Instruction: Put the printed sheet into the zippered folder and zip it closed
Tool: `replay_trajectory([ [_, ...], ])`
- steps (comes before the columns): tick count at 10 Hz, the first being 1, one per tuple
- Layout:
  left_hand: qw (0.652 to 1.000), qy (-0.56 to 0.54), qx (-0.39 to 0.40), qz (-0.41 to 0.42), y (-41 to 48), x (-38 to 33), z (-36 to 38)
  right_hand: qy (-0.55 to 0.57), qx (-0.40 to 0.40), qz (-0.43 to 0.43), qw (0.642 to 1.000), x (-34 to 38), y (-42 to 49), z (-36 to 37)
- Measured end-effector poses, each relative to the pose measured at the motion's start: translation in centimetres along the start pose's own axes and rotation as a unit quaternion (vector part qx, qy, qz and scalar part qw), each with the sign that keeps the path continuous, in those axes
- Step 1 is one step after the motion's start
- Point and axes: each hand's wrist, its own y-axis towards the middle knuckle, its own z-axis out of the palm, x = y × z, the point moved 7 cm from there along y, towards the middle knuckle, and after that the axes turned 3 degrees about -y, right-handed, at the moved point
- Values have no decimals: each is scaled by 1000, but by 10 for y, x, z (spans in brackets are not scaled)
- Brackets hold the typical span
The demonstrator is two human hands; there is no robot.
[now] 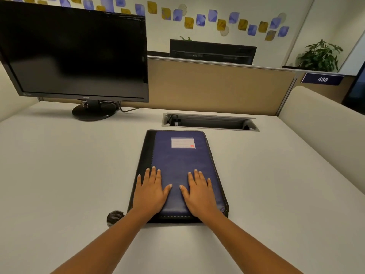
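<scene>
Both hands lie flat on the folder (181, 161), fingers straight and spread, gripping nothing: the left hand (151, 191) on the near left of the blue cover, the right hand (199, 194) on the near right, thumbs close but apart. The folder rests shut in the middle of the counter (59, 165), long side running away from the person, black spine on the left, a small label (182, 142) near the far end.

No sheet is in view, so whether it is already inside cannot be told. The zip pull is not visible either, and the edge is too fine to tell whether the teeth are joined.

My reading is that the palms are pressing the cover level. That is the right way to hold it for any work on the zip. One hand should stay flat to pin the cover while the other finds the pull and draws it steadily round the corners, with the paper kept clear of the teeth.

The counter is pale and smooth, so a folder that is not held down may slide. A dark round thing (114, 217) sits just beside the left wrist. Further back stand a dark monitor (75, 54) on the left and a cable slot (210, 122) just beyond the folder. Behind them are a tan partition (217, 86), a sign (322, 79) reading 438 and a plant (320, 56) on the right.
</scene>
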Motion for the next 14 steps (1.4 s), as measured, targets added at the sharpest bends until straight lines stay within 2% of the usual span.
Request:
replay_trajectory([
  [3,999,3,13,31,-13,-12,5,-8,1,-20,1000,12,-10,7],
  [11,999,13,22,41,-7,-13,4,-7,22,5,1000,11,0,4],
  [12,997,32,-7,65,-4,-17,-11,25,1,15,1000,12,4,-6],
  [14,980,41,-151,121,22,-38,-99,40,-116,-4,992,32,34,-73],
])
